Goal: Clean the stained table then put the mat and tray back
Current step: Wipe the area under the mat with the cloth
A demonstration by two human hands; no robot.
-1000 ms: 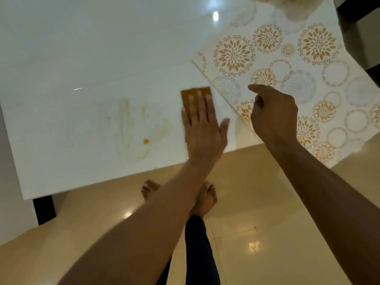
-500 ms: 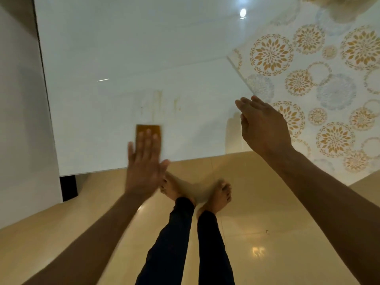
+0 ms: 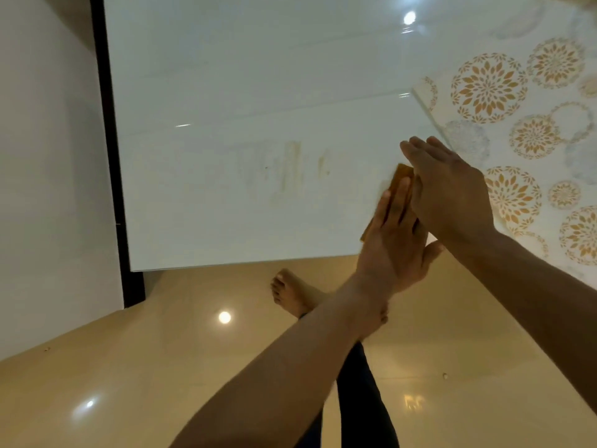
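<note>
**Wiping the stained worktop, mat pushed aside**

Here the left hand (image 3: 392,240) lies flat, fingers straight and close together, pressing an orange-brown cleaning pad (image 3: 402,174) down onto the white worktop (image 3: 226,76) near its front edge. The flat palm spreads pressure over the whole pad, which suits scrubbing better than a pinch would. The right hand (image 3: 452,195) hovers just beside it, open with fingers extended and held together, partly overlapping the left fingers from this view; whether it touches the pad cannot be told. It sits at the border of the patterned mat (image 3: 517,92), likely to keep that edge clear of the wet area.

The stain (image 3: 292,166) remains as faint yellowish vertical smears left of the pad, with paler streaks around them, so the cleaning looks unfinished. The mat covers the right part of the worktop, drawn aside so the soiled surface is exposed. No tray can be clearly made out. The person stands barefoot on the glossy floor (image 3: 129,367), leaning over the front edge.
</note>
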